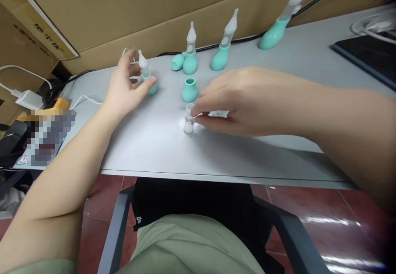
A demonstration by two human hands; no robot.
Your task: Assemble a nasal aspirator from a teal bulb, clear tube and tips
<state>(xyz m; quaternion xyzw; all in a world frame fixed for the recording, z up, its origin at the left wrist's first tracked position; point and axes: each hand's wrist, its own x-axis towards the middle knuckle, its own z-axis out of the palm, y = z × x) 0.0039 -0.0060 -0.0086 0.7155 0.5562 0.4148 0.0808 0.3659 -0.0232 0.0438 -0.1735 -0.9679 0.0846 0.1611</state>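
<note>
My left hand (123, 82) is around a nasal aspirator (144, 65) that stands on the desk. Its fingers are apart, and the thumb crosses in front of the green bulb; whether it touches is hard to make out. At the middle of the desk, the fingertips of my right hand (247, 101) are closed at a small clear plastic tube (189, 111). A whitish rounded piece (188, 127) is just below the tube. Behind it sits a loose green bulb (189, 90) with its round opening upward. Other small clear pieces (219, 113) are partly hidden by my right hand.
Along the back stand assembled aspirators, one at centre (190, 62), one beside it (220, 57) and one farther right (274, 33). Another green bulb (177, 62) lies on its side. A dark flat device (368, 55), cables and a white plug (30, 100) flank the grey desk (148, 150).
</note>
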